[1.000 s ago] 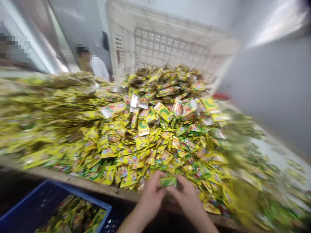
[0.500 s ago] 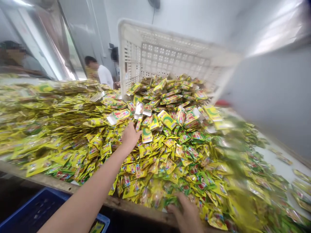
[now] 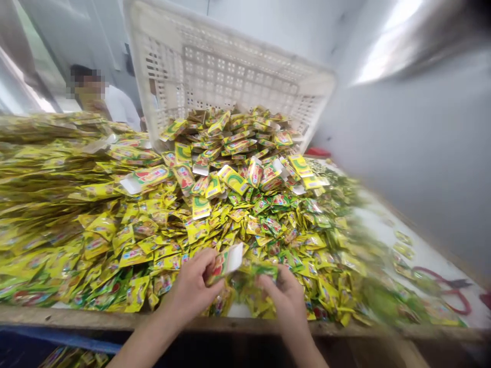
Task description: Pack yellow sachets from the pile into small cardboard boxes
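Observation:
In my left hand [image 3: 194, 278] is a small printed cardboard box [image 3: 226, 263], its white end flap raised and pointing right. The fingers close round its left end. My right hand [image 3: 286, 296] faces it, a short gap away, pinching a small green and yellow packet [image 3: 264, 271] that is smeared by motion. Under both hands spreads a deep heap of shiny yellow and green packets [image 3: 153, 255]. Behind them, loose boxes [image 3: 233, 179] with white flaps lie on the packets.
A white plastic basket [image 3: 134, 51] lies tipped on its side at the back, boxes spilling from its mouth. Red-handled scissors [image 3: 456, 301] rest at the right. Below the wooden table edge [image 3: 95, 321] is a blue crate [image 3: 76, 341]. A person [image 3: 118, 105] is at the back left.
My left hand has come back from the loose boxes toward the table's front edge with a box in it. My right hand has risen from the heap with a packet. The view has swung right.

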The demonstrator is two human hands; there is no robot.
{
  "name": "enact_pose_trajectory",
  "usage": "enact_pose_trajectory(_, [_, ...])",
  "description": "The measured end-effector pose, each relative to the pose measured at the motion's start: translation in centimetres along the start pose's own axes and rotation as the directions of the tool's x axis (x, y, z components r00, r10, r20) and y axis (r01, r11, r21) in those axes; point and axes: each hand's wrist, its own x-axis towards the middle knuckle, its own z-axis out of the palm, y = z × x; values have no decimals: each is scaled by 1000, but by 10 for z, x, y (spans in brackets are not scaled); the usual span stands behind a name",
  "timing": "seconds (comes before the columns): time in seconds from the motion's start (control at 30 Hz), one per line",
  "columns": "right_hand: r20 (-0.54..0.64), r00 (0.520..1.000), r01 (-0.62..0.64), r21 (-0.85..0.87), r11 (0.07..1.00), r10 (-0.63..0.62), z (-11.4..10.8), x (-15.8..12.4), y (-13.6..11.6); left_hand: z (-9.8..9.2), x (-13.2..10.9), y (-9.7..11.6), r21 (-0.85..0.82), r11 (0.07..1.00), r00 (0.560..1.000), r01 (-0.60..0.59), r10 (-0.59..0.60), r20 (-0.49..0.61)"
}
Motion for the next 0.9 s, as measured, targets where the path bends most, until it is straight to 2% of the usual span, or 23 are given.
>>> enact_pose_trajectory(0.07, [-176, 981, 84, 14, 996, -80, -4, 2, -17, 25, -9, 8, 99, 995, 1000, -11, 10, 10])
enact_pose_trajectory(0.13, [-218, 963, 161, 5, 987, -156, -3, 1, -29, 45, -12, 14, 193, 978, 996, -82, 88, -26])
enact_pose_trajectory(0.2, [-158, 961, 214, -97, 972, -227, 1, 0, -33, 59, -12, 22, 273, 955, 991, -112, 127, -37])
enact_pose_trajectory(0.23, [-126, 956, 237, -192, 952, -263, 4, 0, -32, 64, -12, 27, 303, 949, 993, -91, 108, -40])
enact_pose_trajectory(0.33, [-61, 927, 290, -509, 810, -370, 5, -1, -23, 75, -13, 41, 363, 932, 997, 15, 13, -75])
enact_pose_trajectory(0.4, [5, 929, 290, -628, 722, -369, 1, 1, -19, 83, -16, 46, 383, 922, 995, 55, -18, -101])
enact_pose_trajectory(0.47, [122, 945, 302, -680, 668, -303, -6, 7, -22, 91, -20, 47, 368, 927, 992, 70, -26, -122])
enact_pose_trajectory(0.5, [203, 944, 327, -686, 650, -260, -10, 10, -26, 95, -22, 47, 342, 937, 990, 74, -28, -139])
enact_pose_trajectory(0.6, [416, 895, 415, -644, 642, -161, -19, 18, -42, 98, -27, 45, 166, 984, 987, 68, -42, -153])
enact_pose_trajectory(0.7, [440, 889, 402, -613, 680, -128, -20, 20, -52, 89, -29, 39, -144, 984, 993, 107, -114, -36])
enact_pose_trajectory(0.8, [457, 876, 414, -548, 727, -154, -14, 21, -51, 80, -31, 30, -483, 840, 969, 246, -205, 138])
enact_pose_trajectory(0.9, [461, 845, 505, -516, 692, -272, -3, 26, -42, 80, -35, 20, -705, 650, 957, 282, -238, 163])
